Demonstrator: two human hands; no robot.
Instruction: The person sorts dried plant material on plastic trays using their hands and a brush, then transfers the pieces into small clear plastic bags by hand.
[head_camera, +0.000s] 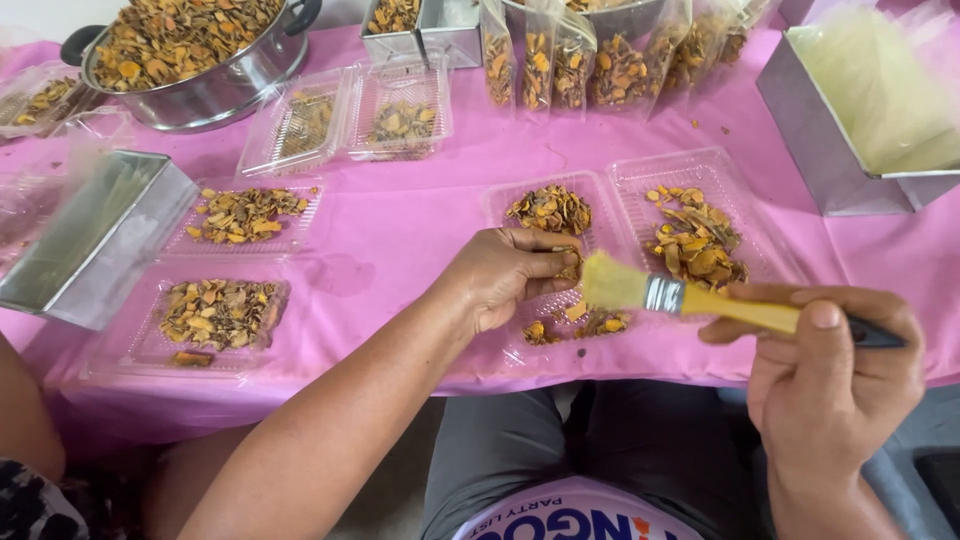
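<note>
Dried orange slices (568, 262) sit pinched in the left hand (500, 275), fingers closed, above the open clear tray (640, 190) on the pink bench (400, 230). The right hand (835, 375) grips a yellow brush (690, 298), bristles touching; brushing seems underway, needing light strokes.

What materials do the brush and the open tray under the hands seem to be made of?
Brush: yellow handle, probably painted wood or plastic; shiny silver band, likely metal; pale bristles. Tray: thin clear plastic, since it is glossy and the pink cloth shows through.
</note>
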